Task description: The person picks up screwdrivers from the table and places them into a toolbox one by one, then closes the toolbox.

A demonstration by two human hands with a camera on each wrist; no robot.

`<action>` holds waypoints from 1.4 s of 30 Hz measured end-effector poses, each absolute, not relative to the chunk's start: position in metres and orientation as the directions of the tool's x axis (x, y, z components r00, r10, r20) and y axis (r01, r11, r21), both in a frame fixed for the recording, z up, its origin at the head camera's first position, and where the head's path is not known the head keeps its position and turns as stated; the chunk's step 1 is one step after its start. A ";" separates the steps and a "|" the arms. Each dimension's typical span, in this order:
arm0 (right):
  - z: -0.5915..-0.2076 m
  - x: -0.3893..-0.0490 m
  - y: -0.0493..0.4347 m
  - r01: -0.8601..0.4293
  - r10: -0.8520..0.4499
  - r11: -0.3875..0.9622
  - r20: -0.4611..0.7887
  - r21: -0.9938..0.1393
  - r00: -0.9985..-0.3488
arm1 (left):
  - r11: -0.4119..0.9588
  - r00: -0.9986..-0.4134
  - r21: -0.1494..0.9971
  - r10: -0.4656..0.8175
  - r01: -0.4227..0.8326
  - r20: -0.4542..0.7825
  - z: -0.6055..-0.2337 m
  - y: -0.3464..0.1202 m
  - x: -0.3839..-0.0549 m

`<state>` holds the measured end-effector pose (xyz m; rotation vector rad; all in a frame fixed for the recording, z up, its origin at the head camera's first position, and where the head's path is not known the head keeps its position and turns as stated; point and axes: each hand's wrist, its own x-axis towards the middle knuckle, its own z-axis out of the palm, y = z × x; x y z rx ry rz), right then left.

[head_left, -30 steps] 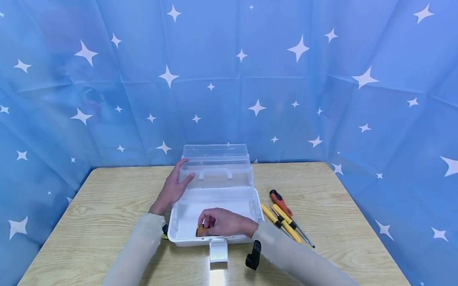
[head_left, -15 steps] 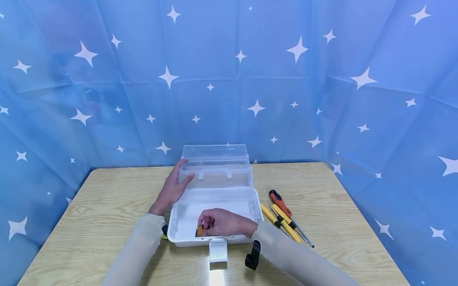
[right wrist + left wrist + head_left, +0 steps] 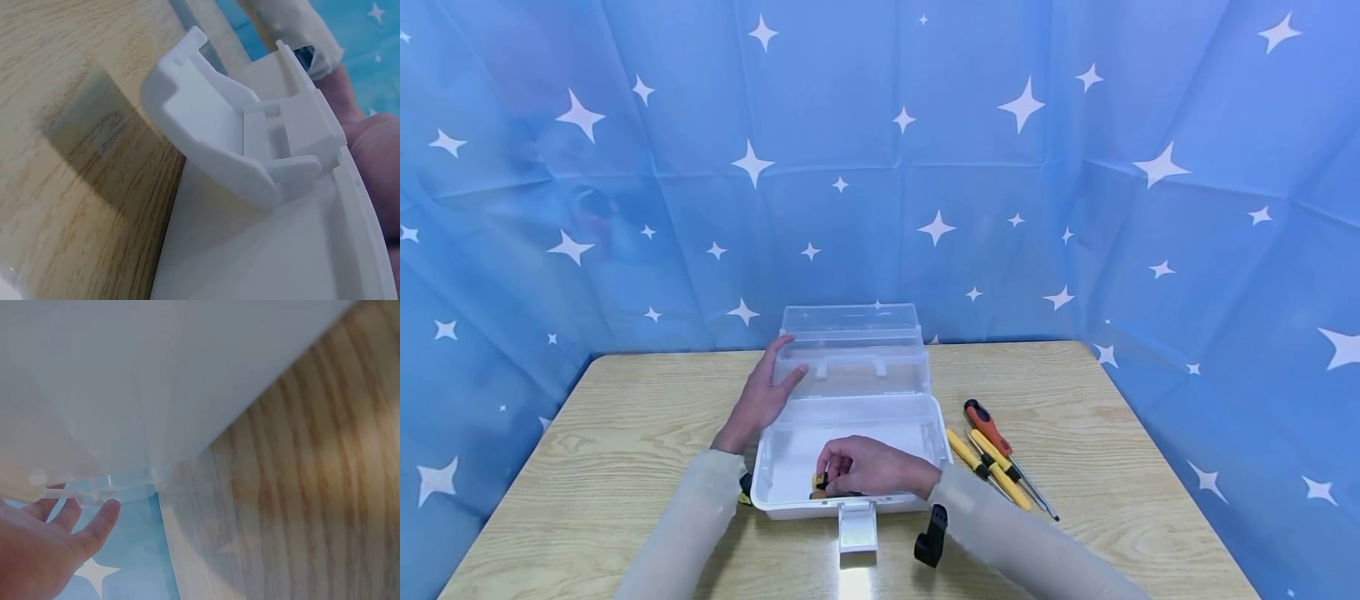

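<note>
A white plastic box [image 3: 790, 457] stands open on the table, its clear lid [image 3: 857, 348] raised at the back. At the lid's left edge, my left hand [image 3: 760, 404] touches it with fingers spread and the thumb reaching over the panel. My right hand [image 3: 872, 467] is inside the box near its front wall, pinching a small yellow-and-black thing [image 3: 819, 481]. Just below that lies a bit of orange [image 3: 817, 494]; the fingers and front rim hide most of both. The front latch [image 3: 857, 527] hangs down, and shows large in the right wrist view.
Right of the box lie screwdrivers with yellow handles [image 3: 992, 451] and one with a red-and-black handle [image 3: 987, 423]. Something yellow [image 3: 745, 498] peeks out beside the left sleeve. A blue curtain [image 3: 880, 167] with white stars surrounds the wooden table [image 3: 647, 433].
The pinched thing has turned or shifted slightly within my right fingers: it looked orange before, and its yellow-and-black part now shows higher up. My left hand and the lid have stayed put.
</note>
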<state>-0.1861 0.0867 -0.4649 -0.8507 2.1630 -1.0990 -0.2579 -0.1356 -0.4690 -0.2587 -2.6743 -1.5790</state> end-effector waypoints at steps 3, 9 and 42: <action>-0.463 -0.186 0.088 -0.287 -0.746 0.454 -0.184 -0.843 -0.640 | 0.473 -0.986 0.867 0.129 0.154 0.105 -0.469 -0.135 -0.258; -0.462 -0.186 0.090 -0.300 -0.743 0.456 -0.173 -0.838 -0.646 | 0.473 -0.988 0.870 0.124 0.140 0.092 -0.470 -0.136 -0.257; -0.433 -0.187 0.121 -0.316 -0.770 0.349 -0.078 -0.882 -0.633 | 0.485 -0.991 0.866 0.112 0.118 0.072 -0.471 -0.134 -0.258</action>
